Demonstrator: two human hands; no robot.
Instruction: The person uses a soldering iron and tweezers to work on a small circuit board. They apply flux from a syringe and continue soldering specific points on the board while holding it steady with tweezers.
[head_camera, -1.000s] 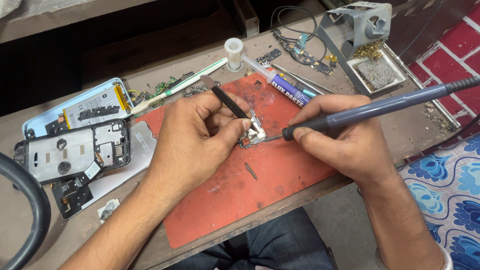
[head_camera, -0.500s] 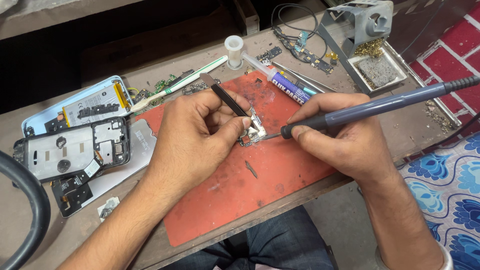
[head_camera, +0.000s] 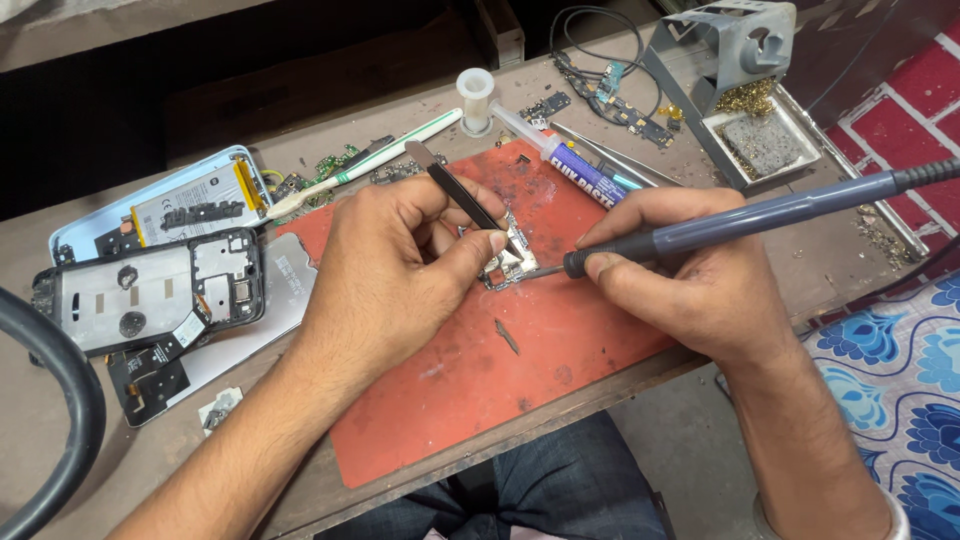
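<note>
Spanning the whole view, the brown surface (head_camera: 420, 110) runs off both side edges, and a red work mat (head_camera: 560, 360) lies on its near part. At nine o'clock of the mat sit an opened phone frame (head_camera: 150, 295) and a pale blue back cover (head_camera: 160, 205); a dark curved hose (head_camera: 50, 400) at eight o'clock is cut off by the picture's edge. At one o'clock stands a grey iron stand (head_camera: 740, 45), its tray of residue hard to make out. The left hand (head_camera: 400, 270) pinches black tweezers (head_camera: 465, 195) between thumb and forefinger, grip closed on them, their tip hidden where it meets a small circuit board (head_camera: 510, 265) on the mat's centre. The right hand (head_camera: 690, 280) is closed around a blue-grey soldering iron (head_camera: 760, 215), whose tip touches the board from three o'clock. A blue flux syringe (head_camera: 570, 165) lies at twelve o'clock, near a white solder spool (head_camera: 476, 95).
</note>
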